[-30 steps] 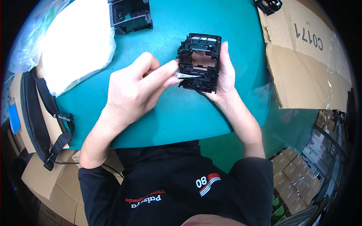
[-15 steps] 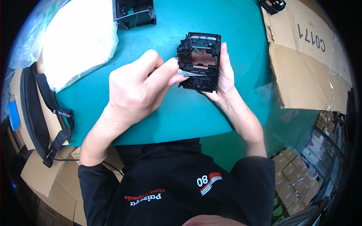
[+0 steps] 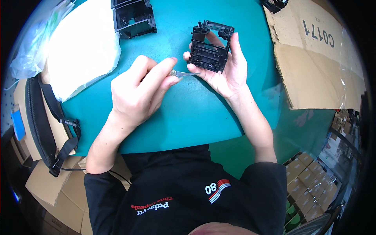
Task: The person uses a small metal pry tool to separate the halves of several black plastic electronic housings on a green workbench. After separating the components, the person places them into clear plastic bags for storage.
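Note:
My left hand (image 3: 137,90) is closed, thumb and fingers pinching a pair of slim metal tweezers (image 3: 184,74); most of their length is hidden in the hand. Their pointed tip reaches right, close to the thumb of my right hand (image 3: 229,76) and just below a black plastic housing (image 3: 209,55). That housing is a boxy frame with open windows, ribs and clips, held up at a tilt above the table. My right hand grips it from below and along its right side, and some fingers pass behind it, one showing through the upper opening.
A green mat (image 3: 168,125) covers the table. Other black plastic housings (image 3: 135,21) stand at the far left, beside a white plastic bag (image 3: 84,47). Cardboard (image 3: 317,74) lies on the right, with a black part (image 3: 275,4) at its far edge. A black strap (image 3: 41,117) hangs at the left.
The tweezers have drawn back left, out of the housing's lower part. My right hand has raised the housing slightly away from me and tilted it. The whole view has shifted a little.

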Tool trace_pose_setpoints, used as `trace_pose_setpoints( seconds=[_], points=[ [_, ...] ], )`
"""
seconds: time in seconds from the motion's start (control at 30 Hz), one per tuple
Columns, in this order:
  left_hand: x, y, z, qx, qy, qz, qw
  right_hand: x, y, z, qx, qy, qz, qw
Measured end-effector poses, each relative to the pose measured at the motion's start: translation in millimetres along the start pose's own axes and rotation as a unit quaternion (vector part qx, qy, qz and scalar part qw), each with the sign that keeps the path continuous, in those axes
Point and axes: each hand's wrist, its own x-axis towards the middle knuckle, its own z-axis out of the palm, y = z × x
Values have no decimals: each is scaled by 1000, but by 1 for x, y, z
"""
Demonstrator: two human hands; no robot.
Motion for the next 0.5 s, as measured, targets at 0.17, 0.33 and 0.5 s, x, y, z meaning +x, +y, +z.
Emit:
trace_pose_setpoints(
  seconds=[0.17, 0.33, 0.5],
  points=[
    [0, 2, 2, 9, -14, -12, 1000, -1, 7, -2, -6, 3, 46, 999],
    [0, 4, 3, 9, -21, -17, 1000, -6, 20, 7, -2, 43, 60, 997],
    [0, 5, 4, 29, -15, -31, 999, -4, 21, -2, -35, 10, 70, 997]
  ],
)
